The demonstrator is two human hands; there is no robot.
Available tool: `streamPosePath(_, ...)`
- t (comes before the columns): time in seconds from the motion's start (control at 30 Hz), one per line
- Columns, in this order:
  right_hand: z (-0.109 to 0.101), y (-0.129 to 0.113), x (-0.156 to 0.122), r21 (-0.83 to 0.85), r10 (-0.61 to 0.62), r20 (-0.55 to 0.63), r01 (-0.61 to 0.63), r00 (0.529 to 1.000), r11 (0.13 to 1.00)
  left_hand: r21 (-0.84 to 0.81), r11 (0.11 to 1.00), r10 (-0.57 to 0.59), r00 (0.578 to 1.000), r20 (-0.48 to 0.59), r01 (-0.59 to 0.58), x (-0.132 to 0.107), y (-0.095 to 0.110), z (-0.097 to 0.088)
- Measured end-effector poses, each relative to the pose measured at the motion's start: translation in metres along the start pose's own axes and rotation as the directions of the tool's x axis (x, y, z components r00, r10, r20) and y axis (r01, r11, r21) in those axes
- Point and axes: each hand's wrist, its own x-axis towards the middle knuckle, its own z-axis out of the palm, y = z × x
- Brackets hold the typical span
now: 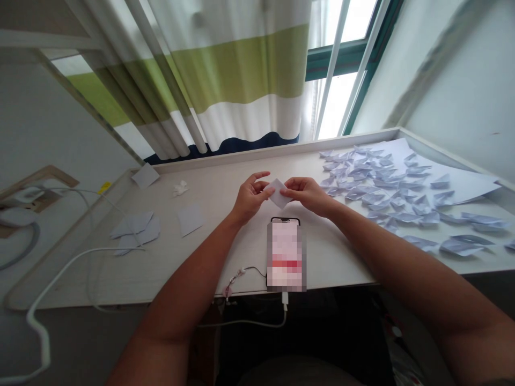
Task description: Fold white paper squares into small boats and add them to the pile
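Note:
Between my two hands is a small white piece of folded paper, held up above the table like a diamond with one corner pointing down. My left hand pinches its left corner between thumb and fingers, the index finger raised away. On the opposite corner, the thumb and curled fingers of my right hand grip the paper. Just below the hands a phone lies on the table, its screen blurred. To the right spread many folded paper boats, some of them on larger white sheets.
Loose square papers lie at left, with a single sheet beside them and a crumpled white scrap behind. A white cable loops over the table's left side; another plugs into the phone. A raised rim runs along the back, before a curtain.

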Motion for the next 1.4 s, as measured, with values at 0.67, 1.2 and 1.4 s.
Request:
streamPosePath(0.67,-0.0013,0.0020,0.0024,0.063,0.016,-0.079,-0.011,0.997,0.998,0.090,0.995,-0.042,0.999,0.020,0.040,0.0002,-0.0054,-0.0006)
streamPosePath(1.2,-0.0021,0.0020,0.0011,-0.002,0.029,-0.063,-0.030,0.998,1.000,0.137,0.988,-0.077,0.997,0.018,0.073,-0.0002,-0.0048,0.0005)
streamPosePath(1.4,-0.0029,0.0061,0.0026,-0.005,0.032,-0.063,-0.032,0.998,0.999,0.153,0.987,-0.050,0.999,-0.015,0.052,0.0000,-0.0047,-0.0004)
